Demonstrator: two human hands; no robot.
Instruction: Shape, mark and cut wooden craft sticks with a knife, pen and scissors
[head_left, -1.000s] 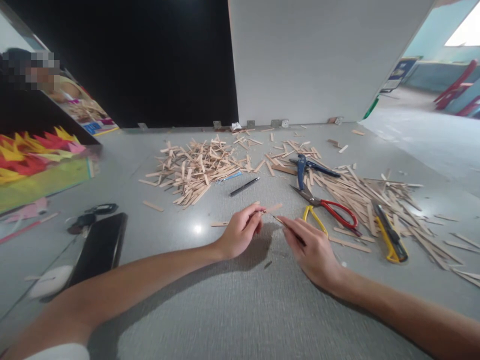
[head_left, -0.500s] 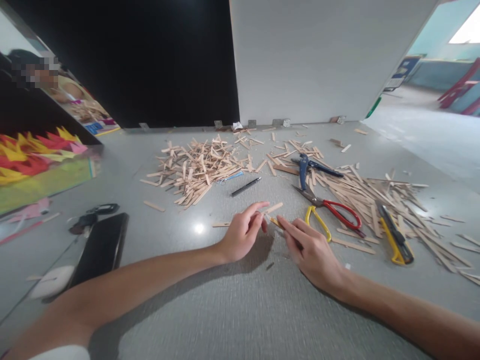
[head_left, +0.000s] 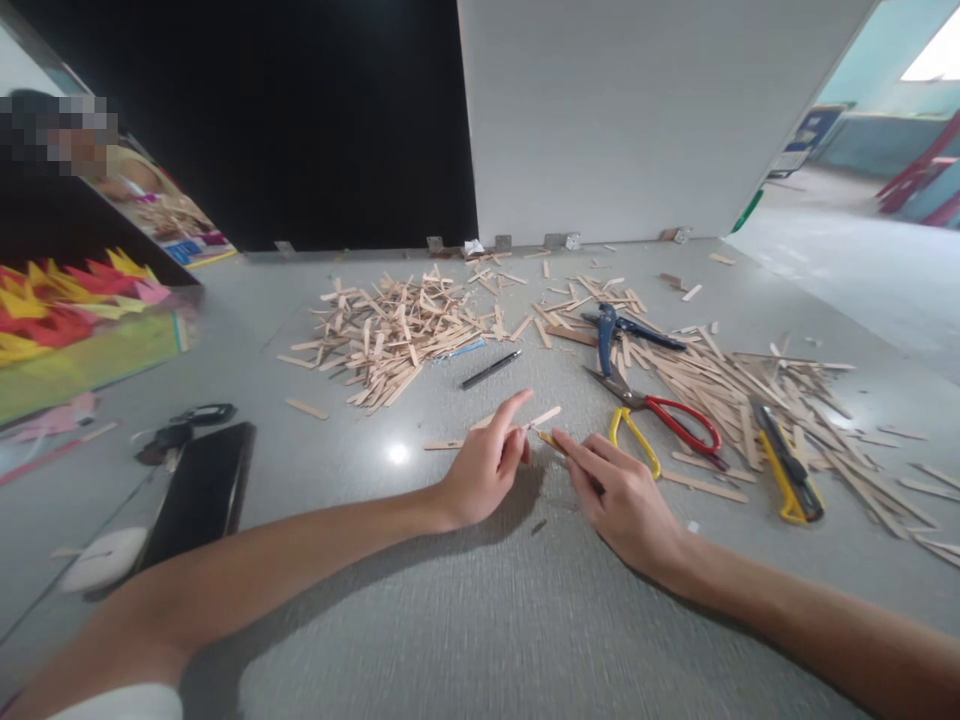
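Left hand point(head_left: 480, 475) pinches stick point(head_left: 547, 416), index finger point(head_left: 514, 404) raised. Stick between hands, free end angled away. Right hand point(head_left: 626, 495) grips yellow tool point(head_left: 552, 441), tip near stick. Cutter point(head_left: 786, 465) right of right hand; any lettering unreadable.

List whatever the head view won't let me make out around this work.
All in the head view:
Yellow tool: its grip is hidden by the right hand; its tip is too small to tell its shape.
Wooden stick: partly covered by the fingers of the left hand.
Stick pile: pieces overlap, so they can't be counted.
Red object: blurred, cut off by the right edge.
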